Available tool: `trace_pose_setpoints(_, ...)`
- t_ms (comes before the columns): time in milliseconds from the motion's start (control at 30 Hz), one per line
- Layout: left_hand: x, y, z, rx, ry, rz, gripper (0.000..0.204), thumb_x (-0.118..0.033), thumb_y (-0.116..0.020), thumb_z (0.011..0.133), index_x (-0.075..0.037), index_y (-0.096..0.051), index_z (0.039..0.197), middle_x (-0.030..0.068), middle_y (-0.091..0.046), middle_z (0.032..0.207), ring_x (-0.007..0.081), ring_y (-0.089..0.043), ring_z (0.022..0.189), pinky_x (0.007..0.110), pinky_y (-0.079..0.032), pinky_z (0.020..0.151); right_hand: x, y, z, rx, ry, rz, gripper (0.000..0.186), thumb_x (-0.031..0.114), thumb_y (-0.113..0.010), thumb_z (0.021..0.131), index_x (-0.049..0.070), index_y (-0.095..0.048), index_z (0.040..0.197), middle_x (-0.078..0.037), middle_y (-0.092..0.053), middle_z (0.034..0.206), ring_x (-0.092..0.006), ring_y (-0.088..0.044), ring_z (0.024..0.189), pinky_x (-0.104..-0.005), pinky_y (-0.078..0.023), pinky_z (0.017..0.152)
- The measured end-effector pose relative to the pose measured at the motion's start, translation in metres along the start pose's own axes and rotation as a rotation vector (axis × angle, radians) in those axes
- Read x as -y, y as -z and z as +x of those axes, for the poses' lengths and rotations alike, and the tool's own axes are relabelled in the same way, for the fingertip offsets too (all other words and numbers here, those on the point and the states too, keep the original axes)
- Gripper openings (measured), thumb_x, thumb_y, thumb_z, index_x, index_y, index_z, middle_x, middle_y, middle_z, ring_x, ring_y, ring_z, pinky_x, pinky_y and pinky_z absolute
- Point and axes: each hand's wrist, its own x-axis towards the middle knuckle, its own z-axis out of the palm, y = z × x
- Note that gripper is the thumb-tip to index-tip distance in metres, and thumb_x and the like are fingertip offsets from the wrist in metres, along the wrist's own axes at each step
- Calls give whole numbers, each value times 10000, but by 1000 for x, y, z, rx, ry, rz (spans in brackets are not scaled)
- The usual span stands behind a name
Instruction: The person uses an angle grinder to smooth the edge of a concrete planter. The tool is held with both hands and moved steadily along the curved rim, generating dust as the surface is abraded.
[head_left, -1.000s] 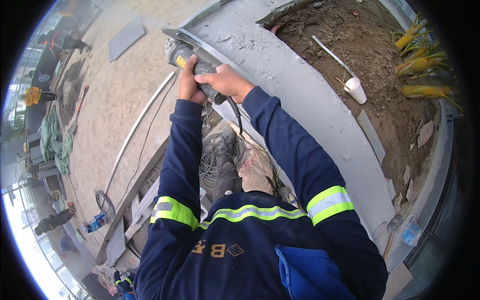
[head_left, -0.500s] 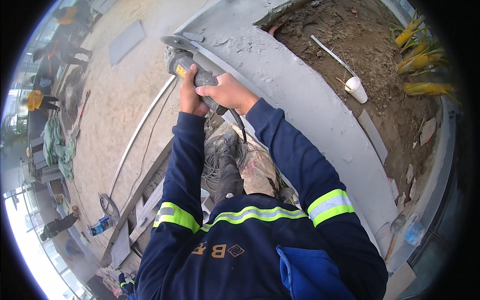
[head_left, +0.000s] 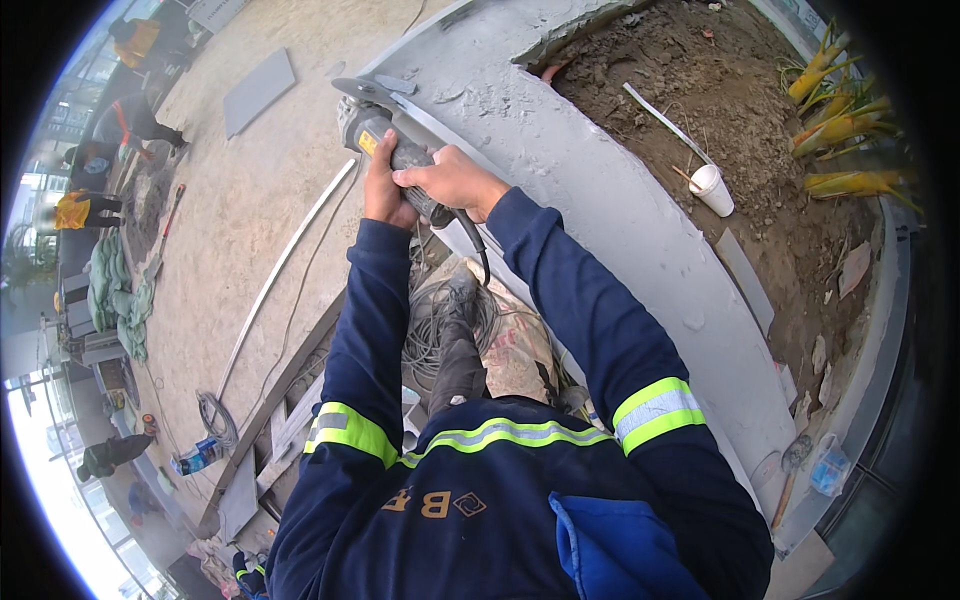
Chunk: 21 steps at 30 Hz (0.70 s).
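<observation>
A grey angle grinder (head_left: 408,155) with a round disc (head_left: 366,92) is held out in front of me by both hands. My left hand (head_left: 384,184) wraps round the body of the tool, thumb up along its side. Behind it my right hand (head_left: 455,182) grips the rear part, close to where the black cord (head_left: 478,243) leaves and hangs down. The disc is at the edge of the grey, plastered low wall (head_left: 610,205), near a small slab piece (head_left: 396,84) on top. Whether the disc touches the edge I cannot tell.
Coiled cable (head_left: 430,335) and a pale sack (head_left: 515,345) lie by my leg. Right of the wall, a planter bed of soil (head_left: 690,90) holds a white cup (head_left: 711,190). Leftward are a long pale strip (head_left: 285,265), a grey slab (head_left: 259,92) and several other people.
The view has shifted slightly, and the wall and ground sit a little lower in it. Both hands keep their hold on the angle grinder at the wall edge.
</observation>
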Motion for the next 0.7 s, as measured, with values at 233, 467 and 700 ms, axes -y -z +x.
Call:
trace_pose_setpoints(233,4,5,6,-9,-7,-32,361,-309,-672,972,-47,-564,1195,122,-680,957,250,-697,829,396,-596,749,-5,3,7,9,-12,34,700,244,-758,877,-242,-458,1281,-234,-670,1032,-212,-696,804,-351,-571,597)
trace_pose_setpoints(467,5,5,10,16,-11,-59,359,-306,-669,973,-49,-567,1201,118,-680,967,251,-697,840,402,-593,756,-5,4,12,12,-1,14,714,246,-752,874,-246,-453,1295,-249,-668,1040,-220,-694,842,-353,-571,636)
trace_pose_setpoints(700,3,7,10,-20,-47,-5,374,-308,-667,973,-21,-563,1190,131,-680,959,253,-697,831,401,-592,753,8,-3,-3,-37,-8,-28,752,259,-744,869,-251,-433,1324,-254,-656,1093,-218,-688,885,-343,-561,647)
